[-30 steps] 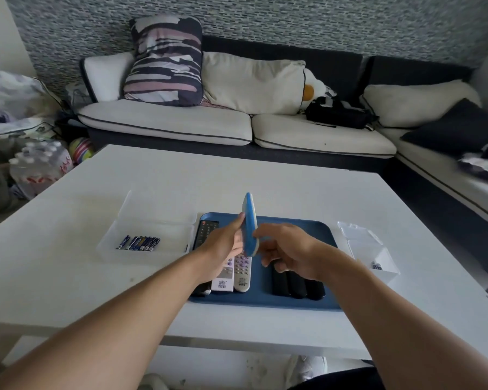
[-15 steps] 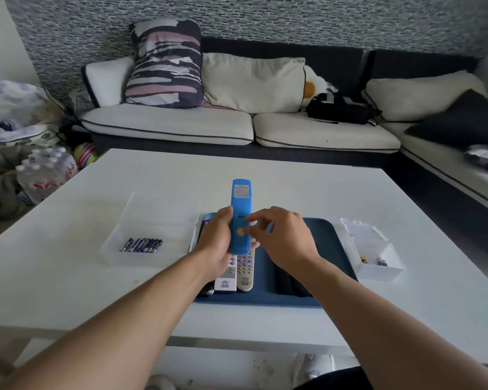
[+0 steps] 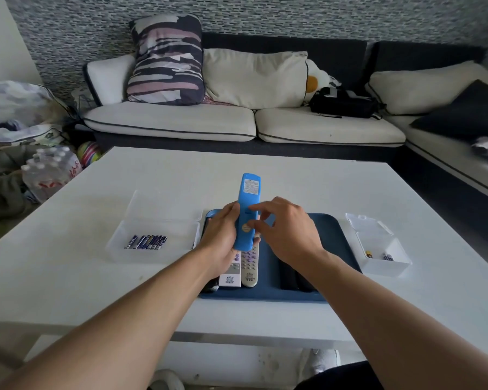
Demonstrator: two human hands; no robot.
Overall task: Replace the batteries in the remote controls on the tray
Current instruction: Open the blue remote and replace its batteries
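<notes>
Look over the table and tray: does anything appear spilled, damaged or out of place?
Nothing stands out. The blue remote is off the tray only because the left hand holds it, back up, with the right hand at its cover. The batteries lie in a neat row in their clear box.

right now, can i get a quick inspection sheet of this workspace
surface: white table, with a blue tray near the front edge
job's things: blue remote held above the tray, back side up; two light remotes and dark remotes lie on the tray; row of batteries in the clear bin on the left; a few batteries in the small box on the right
clutter: nothing seen on the table
grippers: left hand grips the blue remote; right hand has fingertips at its back
cables: nothing seen
surroundings: sofa with cushions, black bag, pack of water bottles on the floor
</notes>
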